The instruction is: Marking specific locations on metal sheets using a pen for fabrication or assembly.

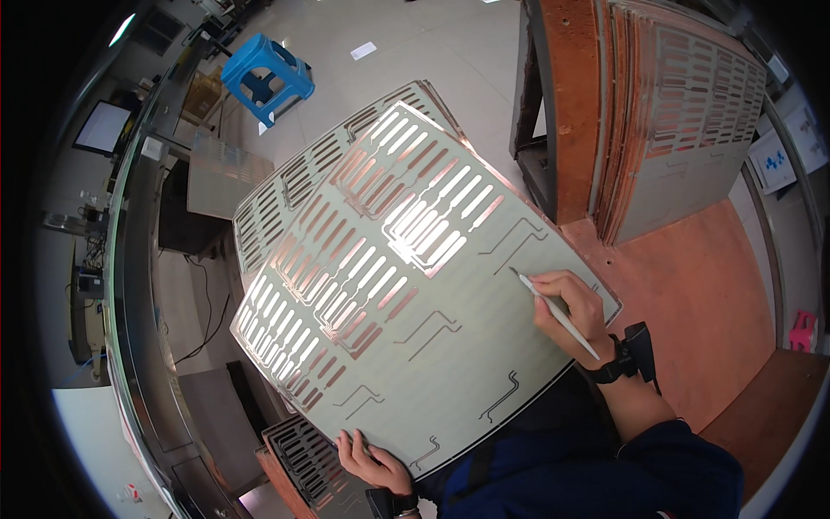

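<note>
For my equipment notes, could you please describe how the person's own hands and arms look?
The right hand and the left hand are both ungloved. Around the right wrist is a black strap with a boxy black device; the left wrist wears a similar black band. A dark navy-blue fabric sleeve ends partway down the right arm.
</note>
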Demonstrator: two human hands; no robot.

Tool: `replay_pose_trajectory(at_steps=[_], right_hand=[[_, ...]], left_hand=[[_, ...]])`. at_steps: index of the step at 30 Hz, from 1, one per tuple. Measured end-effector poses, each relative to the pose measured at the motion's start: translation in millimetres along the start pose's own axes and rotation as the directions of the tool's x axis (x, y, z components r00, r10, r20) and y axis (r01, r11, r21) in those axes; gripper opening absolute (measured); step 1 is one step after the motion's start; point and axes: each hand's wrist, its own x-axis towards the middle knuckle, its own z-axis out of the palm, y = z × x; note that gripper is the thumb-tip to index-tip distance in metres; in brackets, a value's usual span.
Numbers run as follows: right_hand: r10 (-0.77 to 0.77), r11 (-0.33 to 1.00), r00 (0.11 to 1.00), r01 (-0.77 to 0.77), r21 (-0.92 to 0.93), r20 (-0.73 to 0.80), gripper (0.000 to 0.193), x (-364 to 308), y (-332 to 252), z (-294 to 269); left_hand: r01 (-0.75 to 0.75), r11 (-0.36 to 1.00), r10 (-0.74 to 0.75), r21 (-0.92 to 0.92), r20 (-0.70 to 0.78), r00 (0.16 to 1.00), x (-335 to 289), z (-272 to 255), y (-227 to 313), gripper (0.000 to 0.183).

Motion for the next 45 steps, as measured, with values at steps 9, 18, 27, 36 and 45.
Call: replay_pose_trajectory(at_steps=[9, 18, 27, 36, 45], right_hand=[[-0.004, 0.999, 0.999, 0.003, -0.045, -0.032, 0.023, -2.2, 1.1, 4.9], [-0.017, 1.0, 1.0, 0.017, 0.012, -0.006, 0.019, -2.0, 0.8, 0.3], [0.031, 0.999, 0.999, -0.031, 0.026, 0.01, 0.017, -0.8, 0.4, -1.9], [0.053, 0.998, 0.999, -0.053, 0.029, 0.012, 0.016, 0.7, -0.5, -1.5], [0.095, 0.995, 0.995, -0.095, 0.014, -0.016, 0.016, 3.5, -2.5, 1.6]], left_hand=[[0.0, 1.0, 0.0, -0.009, -0.007, 1.0, -0.4, 0.8, 0.0, 0.04], [-0.005, 1.0, 0.005, -0.003, -0.008, 1.0, 0.6, 0.4, 1.2, 0.04], [0.01, 1.0, -0.01, -0.008, 0.009, 1.0, 1.1, -2.8, 4.8, 0.04], [0.004, 1.0, -0.004, -0.016, 0.009, 1.0, 2.0, -2.0, 2.6, 0.044], [0.005, 1.0, -0.004, -0.015, 0.008, 1.0, 0.3, -0.7, -0.3, 0.045]])
